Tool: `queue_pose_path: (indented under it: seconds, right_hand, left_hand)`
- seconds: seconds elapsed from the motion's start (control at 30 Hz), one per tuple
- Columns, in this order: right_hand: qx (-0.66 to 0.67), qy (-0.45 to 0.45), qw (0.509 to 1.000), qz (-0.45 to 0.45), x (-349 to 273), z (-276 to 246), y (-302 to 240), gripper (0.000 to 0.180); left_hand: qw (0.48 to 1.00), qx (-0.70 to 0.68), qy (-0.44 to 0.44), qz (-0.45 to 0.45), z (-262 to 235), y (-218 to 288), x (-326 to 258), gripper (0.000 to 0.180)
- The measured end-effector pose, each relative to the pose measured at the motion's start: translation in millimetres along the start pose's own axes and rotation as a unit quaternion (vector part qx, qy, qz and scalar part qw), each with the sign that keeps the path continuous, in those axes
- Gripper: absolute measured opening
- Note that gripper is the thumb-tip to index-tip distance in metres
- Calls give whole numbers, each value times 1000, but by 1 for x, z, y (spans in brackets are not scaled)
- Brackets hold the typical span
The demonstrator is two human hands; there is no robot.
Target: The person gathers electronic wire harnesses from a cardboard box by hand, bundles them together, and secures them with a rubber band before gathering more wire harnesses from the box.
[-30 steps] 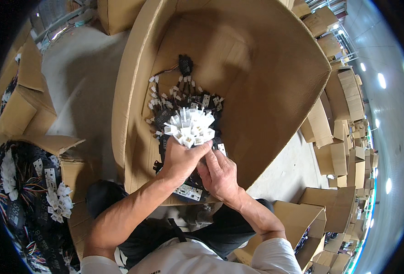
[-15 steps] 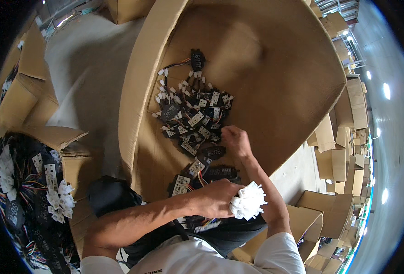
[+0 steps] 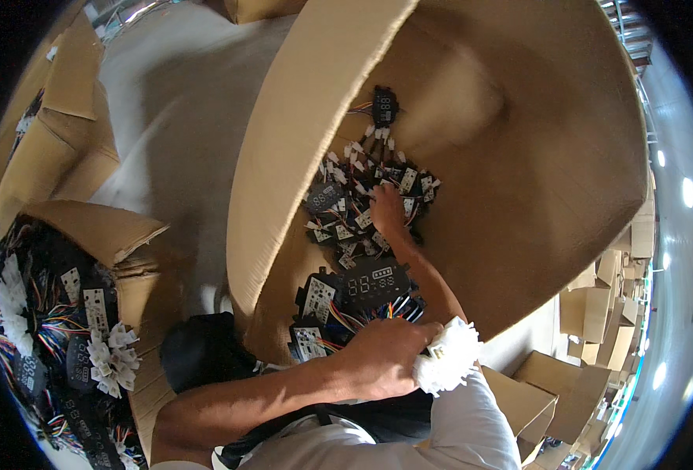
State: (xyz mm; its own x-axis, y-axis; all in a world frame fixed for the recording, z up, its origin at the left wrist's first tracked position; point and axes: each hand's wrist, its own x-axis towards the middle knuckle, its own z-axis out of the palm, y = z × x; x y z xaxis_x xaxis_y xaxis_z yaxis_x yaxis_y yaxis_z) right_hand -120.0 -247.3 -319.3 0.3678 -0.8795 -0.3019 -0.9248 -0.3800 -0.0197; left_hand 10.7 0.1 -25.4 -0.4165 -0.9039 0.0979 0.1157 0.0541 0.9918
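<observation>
A bunch of white plastic wire connectors (image 3: 446, 358) is clamped in the left hand (image 3: 383, 356), whose fingers are closed around the bunch's left side; the bunch is held near the body, at the near right of the scene, over the right sleeve and just off the near rim of the large brown cardboard box (image 3: 299, 157). The coloured wires of the bunch are seen running from the hand back towards the box.

The right hand (image 3: 388, 211) is stretched farther away, into the box, and is laid palm down on a heap of small black circuit boards with white connectors and coloured wires (image 3: 362, 196). Whether its fingers are closed on a board cannot be told, as they are buried among the parts. The heap lies under and around this hand, mostly to its left and far side.

Nearer, between the two hands, larger black display boards with digit readouts (image 3: 366, 286) are lying against the box wall. At the near left a second open cardboard box (image 3: 119, 235) filled with similar boards, white connectors and coloured wires is seen. Stacks of folded cardboard boxes (image 3: 597, 313) are standing at the right.
</observation>
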Motion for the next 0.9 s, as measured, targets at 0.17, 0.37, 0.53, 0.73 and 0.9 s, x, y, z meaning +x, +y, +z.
queue_pose_path:
  seconds: [0.17,0.37,0.53,0.73,0.9]
  right_hand:
    - [-61,85,994,-43,18,-4,26,38]
    - [260,90,961,28,41,-36,-23,40]
    - [107,60,992,-19,109,-35,23,51]
    - [217,9,976,17,39,-55,-67,38]
    - [319,166,933,27,-26,-130,10,39]
  left_hand:
    - [999,0,-33,-5,3,1,8,35]
    - [999,-5,-16,-48,-11,3,-3,31]
    - [1000,-16,2,-12,-11,15,6,32]
    - [996,19,0,-92,-13,1,-7,37]
    - [999,22,18,-34,-2,14,-4,38]
